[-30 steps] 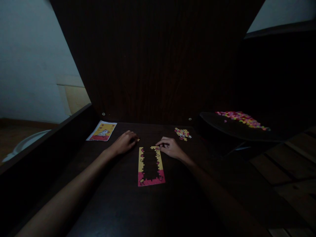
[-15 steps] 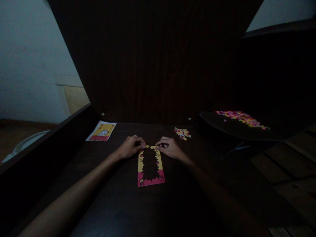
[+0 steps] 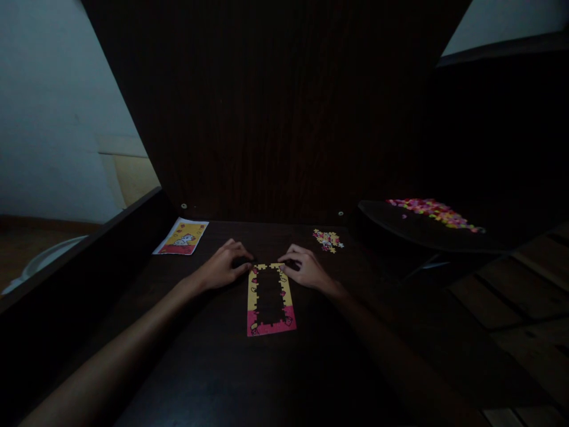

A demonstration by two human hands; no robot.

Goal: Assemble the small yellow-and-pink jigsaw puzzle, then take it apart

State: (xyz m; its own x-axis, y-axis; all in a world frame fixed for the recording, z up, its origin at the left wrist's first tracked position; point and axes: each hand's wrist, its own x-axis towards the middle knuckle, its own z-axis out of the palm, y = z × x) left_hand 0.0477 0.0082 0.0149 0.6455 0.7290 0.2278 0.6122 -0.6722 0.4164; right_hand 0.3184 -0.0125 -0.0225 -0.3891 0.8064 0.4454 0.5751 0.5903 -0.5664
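Jigsaw border being joined, by the look of it: a yellow-and-pink cardboard puzzle frame (image 3: 272, 328) lies flat mid-bench, long sides running away from the near edge, dark wood showing through its middle. Far side of the frame seems not quite closed — a small break between the yellow pieces there, too fine to be sure of. Left hand (image 3: 226, 265) at the frame's far left corner, thumb and forefinger slightly apart, nothing seen between them; right hand (image 3: 304, 267) at the far right corner, fingers bent in a narrow pinch, but cannot tell whether a piece is gripped. Judgement: next move calls for light, level pressure at the break, corners steadied so joined pieces do not spring. Loose heap of small yellow, pink and white cardboard pieces (image 3: 328, 239) near the bench's far right corner; white-edged printed card with a pale animal (image 3: 183, 238) in the far left corner. Bench (image 3: 213, 356) dark, smooth, wood-like; tall dark wooden panel (image 3: 267, 118) along its far edge, low dark wooden rail (image 3: 89, 246) on the left. Beyond the right edge, a dark round-edged board (image 3: 413, 234) carries a heap of small multicoloured bits (image 3: 438, 212) — pale wall (image 3: 53, 107) at left, light poor.
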